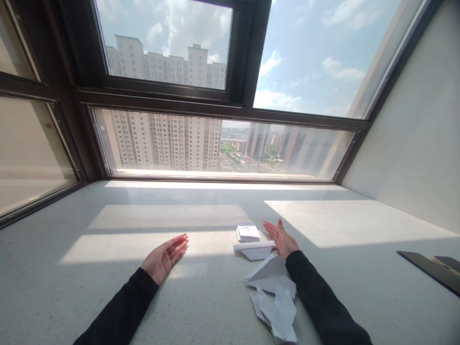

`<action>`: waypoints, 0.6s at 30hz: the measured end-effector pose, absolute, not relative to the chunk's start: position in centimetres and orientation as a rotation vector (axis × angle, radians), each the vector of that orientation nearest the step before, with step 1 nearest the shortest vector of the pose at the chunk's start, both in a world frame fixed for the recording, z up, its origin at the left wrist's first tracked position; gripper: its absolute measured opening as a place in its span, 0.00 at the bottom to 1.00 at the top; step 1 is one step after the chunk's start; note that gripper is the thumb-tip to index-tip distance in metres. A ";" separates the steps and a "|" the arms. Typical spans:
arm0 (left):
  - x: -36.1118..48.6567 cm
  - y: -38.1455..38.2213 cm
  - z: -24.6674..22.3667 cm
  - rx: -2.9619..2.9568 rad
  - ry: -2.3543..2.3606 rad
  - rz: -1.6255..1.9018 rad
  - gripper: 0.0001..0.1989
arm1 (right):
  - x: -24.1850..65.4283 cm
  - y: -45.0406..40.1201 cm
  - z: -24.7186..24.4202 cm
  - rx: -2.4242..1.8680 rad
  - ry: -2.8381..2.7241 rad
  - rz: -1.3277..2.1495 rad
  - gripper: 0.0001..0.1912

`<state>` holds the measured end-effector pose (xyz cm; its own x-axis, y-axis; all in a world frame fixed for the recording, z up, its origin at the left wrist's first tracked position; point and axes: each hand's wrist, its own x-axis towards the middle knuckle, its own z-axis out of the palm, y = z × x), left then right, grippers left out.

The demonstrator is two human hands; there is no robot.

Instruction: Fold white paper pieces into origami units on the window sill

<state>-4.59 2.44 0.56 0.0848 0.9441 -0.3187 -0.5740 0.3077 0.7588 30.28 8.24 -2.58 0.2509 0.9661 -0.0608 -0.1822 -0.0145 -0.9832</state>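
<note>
My left hand (166,257) rests palm up on the pale speckled sill (201,306), fingers stretched out and nothing in it. Farther right, my right hand (282,239) is also open and holds nothing, its edge beside a column of folded white papers. Farthest from me lies a small square folded paper (247,232). Nearer is a folded piece with a rolled-looking top edge (254,251), close against my right hand. Below it a larger pointed folded paper (269,275) lies by my right wrist. Closest to me is a many-cornered folded paper (280,314) beside my right sleeve.
Dark-framed windows (223,112) rise behind the sill, with tall buildings outside. A pale wall (413,139) bounds the right side. Dark flat objects (429,270) lie at the far right edge. Sunlit patches and shadows cross the sill.
</note>
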 end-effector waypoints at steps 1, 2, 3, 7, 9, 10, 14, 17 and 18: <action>-4.6 2.4 0.6 0.512 0.902 1.207 0.11 | 30.3 8.3 -2.6 -1.216 -0.874 1.123 0.29; -4.6 2.4 0.6 0.514 0.902 1.205 0.11 | 30.3 8.3 -2.6 -1.216 -0.875 1.123 0.29; -4.6 2.4 0.6 0.515 0.902 1.205 0.11 | 30.3 8.3 -2.6 -1.215 -0.874 1.124 0.28; -4.6 2.4 0.6 0.513 0.904 1.208 0.11 | 30.3 8.3 -2.7 -1.213 -0.869 1.133 0.28; -4.6 2.5 0.6 0.510 0.910 1.210 0.11 | 30.4 8.4 -2.7 -1.213 -0.872 1.135 0.28; -4.6 2.5 0.6 0.508 0.912 1.210 0.11 | 30.4 8.4 -2.8 -1.213 -0.874 1.135 0.28; -4.6 2.5 0.7 0.504 0.911 1.203 0.11 | 30.5 8.4 -2.9 -1.214 -0.871 1.133 0.29; -4.6 2.4 0.7 0.507 0.910 1.200 0.11 | 30.5 8.4 -2.9 -1.219 -0.872 1.129 0.29; -4.6 2.4 0.7 0.510 0.910 1.200 0.11 | 30.5 8.4 -2.9 -1.220 -0.870 1.128 0.29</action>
<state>-4.59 2.40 0.72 0.0857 0.9418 -0.3252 -0.5676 0.3144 0.7609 30.48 8.41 -2.87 0.2498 0.9660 -0.0663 -0.1818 -0.0205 -0.9831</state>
